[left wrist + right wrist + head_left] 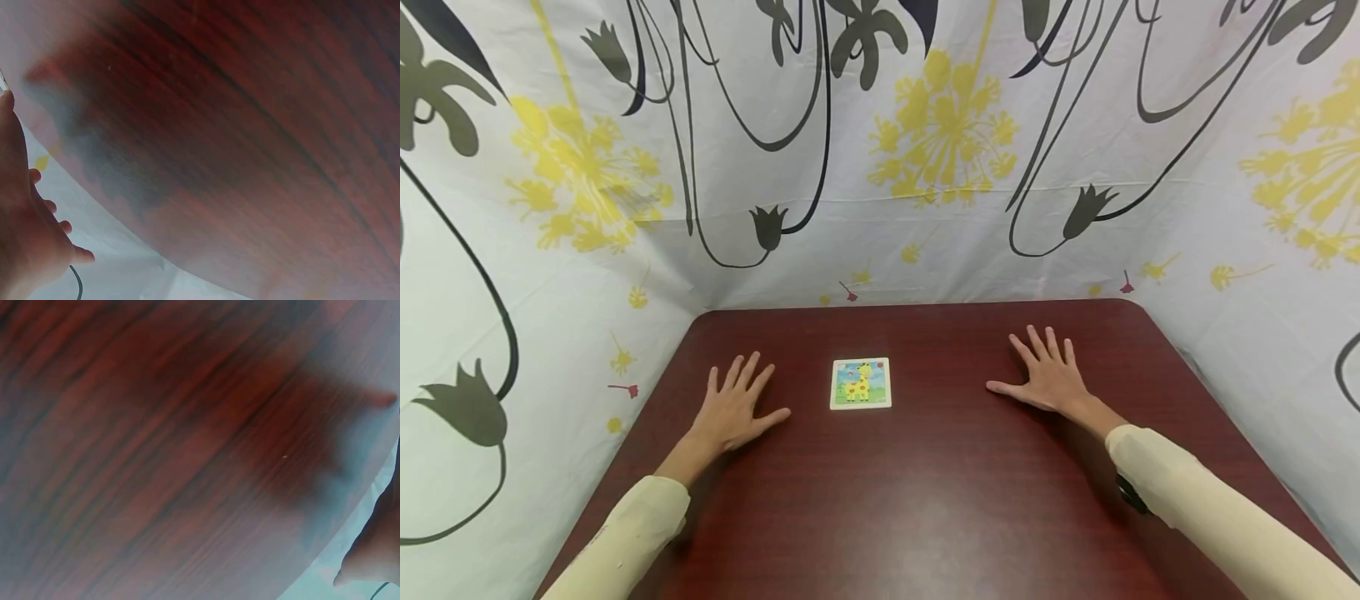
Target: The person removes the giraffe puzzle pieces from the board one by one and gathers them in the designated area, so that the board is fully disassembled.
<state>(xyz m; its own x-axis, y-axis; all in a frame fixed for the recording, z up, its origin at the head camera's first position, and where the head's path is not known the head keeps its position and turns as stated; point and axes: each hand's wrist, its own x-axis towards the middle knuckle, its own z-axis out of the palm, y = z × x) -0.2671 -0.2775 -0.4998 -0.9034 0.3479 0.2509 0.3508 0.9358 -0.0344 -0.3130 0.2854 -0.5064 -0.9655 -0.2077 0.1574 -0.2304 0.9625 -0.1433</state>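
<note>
A square giraffe picture puzzle (861, 384) with a pale border lies flat on the dark red wooden table (880, 483), between the two hands. To its left, my left hand (733, 412) is spread palm down over the tabletop, thumb pointing toward the picture and holding nothing. Farther off on the right, my right hand (1047, 375) is spread the same way, fingers straight and apart, also holding nothing. In the left wrist view the left hand (31, 219) shows at the left edge above the glossy wood. The right wrist view catches part of the right hand (378, 544) at its edge.
A white cloth (880, 250) printed with yellow and grey flowers hangs behind the table and along both sides. The table's far edge runs just beyond the hands. A dark band (1131, 493) shows under the right sleeve.
</note>
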